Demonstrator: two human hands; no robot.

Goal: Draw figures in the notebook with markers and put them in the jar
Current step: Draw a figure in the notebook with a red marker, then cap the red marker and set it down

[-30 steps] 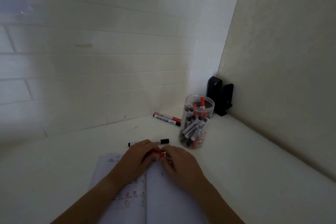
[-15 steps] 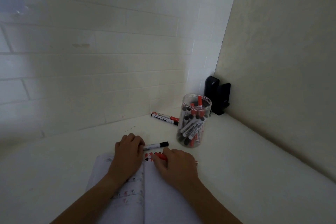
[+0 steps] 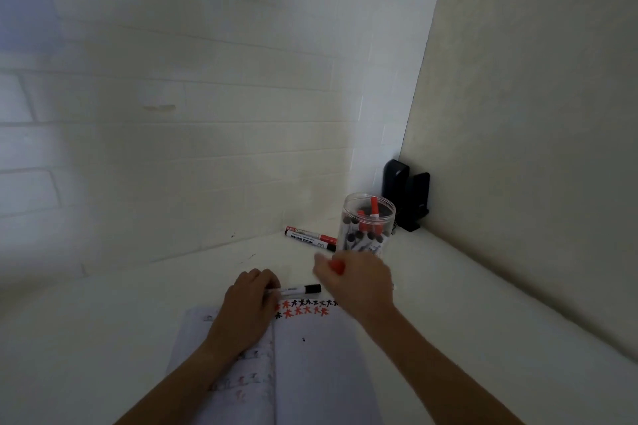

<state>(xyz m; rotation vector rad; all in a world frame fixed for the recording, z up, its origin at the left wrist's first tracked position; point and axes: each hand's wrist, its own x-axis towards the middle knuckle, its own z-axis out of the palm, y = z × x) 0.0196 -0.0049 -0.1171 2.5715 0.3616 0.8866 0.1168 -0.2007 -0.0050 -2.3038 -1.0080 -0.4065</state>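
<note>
Moved: the right hand [image 3: 359, 281] has lifted off the notebook [image 3: 310, 355] since half a second ago and now hangs in front of the jar's lower wall, blurred with motion; the left hand [image 3: 247, 307] has barely shifted.
Red marker [image 3: 336, 266]: closed inside the right hand, only a red end showing at the thumb side; its long axis is hidden by the fingers, so I cannot tell which way it points.
Jar [image 3: 367, 228]: clear, open-topped, upright, already crowded with red and black markers standing on end.
Key relation: the jar mouth lies up and just beyond the right hand, slightly to its right; the right hand is much the nearer of the two.
Next move, as I judge: raise the marker above the rim, turn it upright, drop it in among the others.
Left hand: palm down on the left page, fingers curled over the white end of a black marker [image 3: 298, 290] that lies crosswise along the top edge of the notebook, black cap pointing right.
Page: two rows of small red and black figures along the top of the right page.
Further out: two markers [image 3: 310, 237] lie together on the table [image 3: 466, 304] left of the jar; a black stand [image 3: 407, 197] sits in the corner behind it.
</note>
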